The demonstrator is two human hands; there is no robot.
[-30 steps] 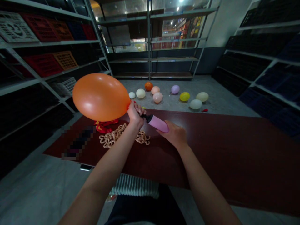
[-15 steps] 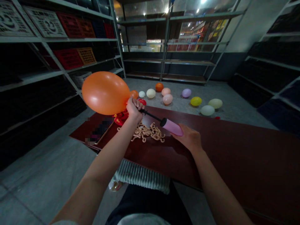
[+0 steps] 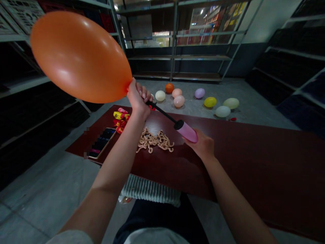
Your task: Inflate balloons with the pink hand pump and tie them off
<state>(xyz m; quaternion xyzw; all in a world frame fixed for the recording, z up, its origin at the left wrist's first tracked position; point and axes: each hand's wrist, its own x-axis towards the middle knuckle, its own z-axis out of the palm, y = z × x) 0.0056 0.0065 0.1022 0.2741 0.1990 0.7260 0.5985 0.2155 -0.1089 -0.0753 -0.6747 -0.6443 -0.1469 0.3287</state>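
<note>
A large inflated orange balloon (image 3: 81,57) fills the upper left, its neck pinched in my left hand (image 3: 138,96). Those fingers are closed around the neck and the black front end of a balloon pump (image 3: 188,131); the nozzle itself is hidden inside the grip. The pump's black rod is drawn out of its pink barrel, which my right hand (image 3: 203,145) grips from behind. Below the pump, a pile of beige curled pieces (image 3: 154,140), perhaps uninflated long balloons, lies on the dark red table (image 3: 243,162).
Left of the pile are red and yellow wrappers (image 3: 120,120) and a phone (image 3: 103,142). Several inflated balloons, such as a yellow one (image 3: 210,102), rest on the floor beyond the table. Metal shelves (image 3: 174,57) stand behind and along both sides. A ribbed grey-green cushion (image 3: 152,189) is at the table's front edge.
The orange balloon has grown clearly larger and reaches higher and further left. My left hand has risen slightly to the left. The rod shows a bit longer between my hands.
</note>
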